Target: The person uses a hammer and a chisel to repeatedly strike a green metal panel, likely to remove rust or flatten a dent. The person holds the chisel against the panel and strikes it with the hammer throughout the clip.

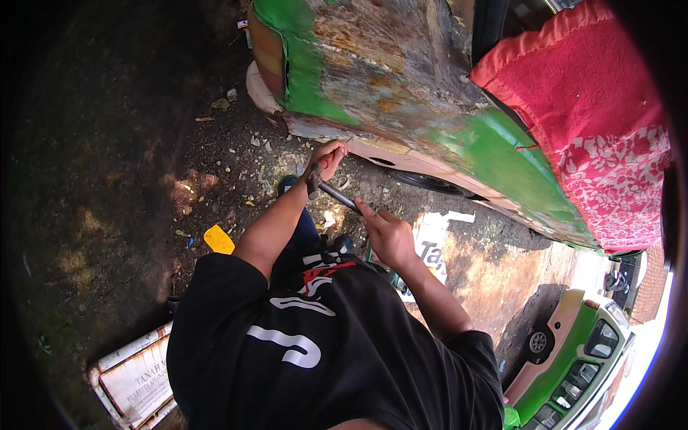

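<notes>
My right hand (390,235) is closed round the dark handle of a hammer (338,196). The hammer's head is just below my left hand (331,152), close to its wrist side. Those left fingers are wrapped round a tool with a red handle (325,162); its tip is hidden, so I cannot tell its exact kind. Beyond them rises the lower edge of a vehicle body (401,79), green at its ends and stripped to rusty, patchy metal in the middle. The left hand is close to that edge; whether it touches is unclear.
A red and white patterned cloth (588,129) drapes over the vehicle at right. A wheel (430,183) shows under the body. Dirt ground holds chips, leaves, a yellow piece (218,239) and a printed sheet (430,240). A rusty white sign (136,376) lies lower left; a green van (573,365) stands lower right.
</notes>
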Tool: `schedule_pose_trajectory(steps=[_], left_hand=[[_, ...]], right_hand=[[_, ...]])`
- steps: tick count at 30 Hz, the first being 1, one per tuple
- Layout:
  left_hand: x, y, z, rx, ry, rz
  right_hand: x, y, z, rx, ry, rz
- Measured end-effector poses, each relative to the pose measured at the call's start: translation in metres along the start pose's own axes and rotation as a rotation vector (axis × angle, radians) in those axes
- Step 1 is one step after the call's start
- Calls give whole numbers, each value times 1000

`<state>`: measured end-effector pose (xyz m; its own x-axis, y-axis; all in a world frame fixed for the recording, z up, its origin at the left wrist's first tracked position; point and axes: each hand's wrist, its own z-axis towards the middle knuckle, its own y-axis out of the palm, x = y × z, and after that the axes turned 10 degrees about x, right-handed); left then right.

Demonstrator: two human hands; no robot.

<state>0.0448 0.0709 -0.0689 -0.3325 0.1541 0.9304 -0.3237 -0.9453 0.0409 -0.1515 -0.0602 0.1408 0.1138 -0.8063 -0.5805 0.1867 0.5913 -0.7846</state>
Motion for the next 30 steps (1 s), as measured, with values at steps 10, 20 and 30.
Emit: schedule_pose_trajectory(steps=[10, 20, 30], left_hand=[[-2, 1, 3, 39, -42, 40], [-13, 9, -3, 97, -82, -210], [-18, 4, -1, 69, -100, -219]], right_hand=[[0, 7, 10, -21, -115, -107], [-2, 4, 15, -22, 67, -73], [0, 7, 11, -35, 121, 0]])
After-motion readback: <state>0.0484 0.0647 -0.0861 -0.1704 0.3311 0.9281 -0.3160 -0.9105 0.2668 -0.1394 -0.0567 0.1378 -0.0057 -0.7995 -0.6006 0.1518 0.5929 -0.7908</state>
